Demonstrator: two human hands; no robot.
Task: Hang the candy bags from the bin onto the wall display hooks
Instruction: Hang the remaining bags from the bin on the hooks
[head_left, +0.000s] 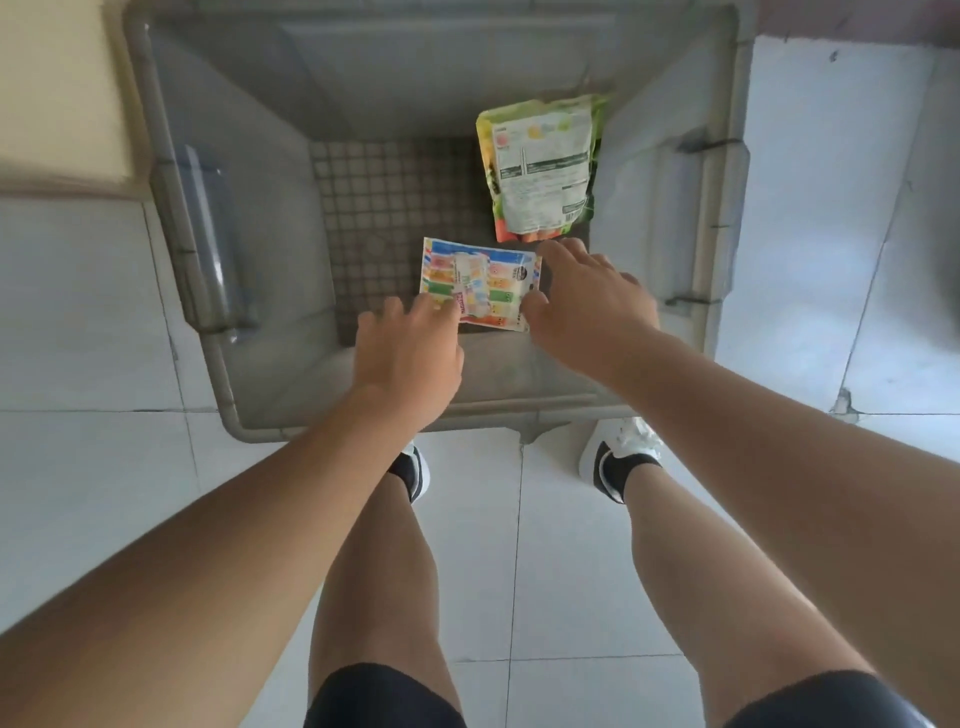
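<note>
A deep grey bin (270, 218) stands on the floor in front of me. Two candy bags lie on its gridded bottom. A multicoloured flat bag (480, 278) lies near the front; a green and white bag (545, 166) lies back side up farther in, at the right. My left hand (410, 348) reaches in with its fingertips on the colourful bag's lower left edge. My right hand (587, 301) reaches in at that bag's right edge, fingers spread, thumb touching the bag and fingertips near the green bag's bottom. Neither hand plainly grips anything.
White floor tiles (93, 467) surround the bin. A pale cream panel (57, 93) sits at the top left. My legs and shoes (618, 457) stand just behind the bin's front rim. No wall hooks are in view.
</note>
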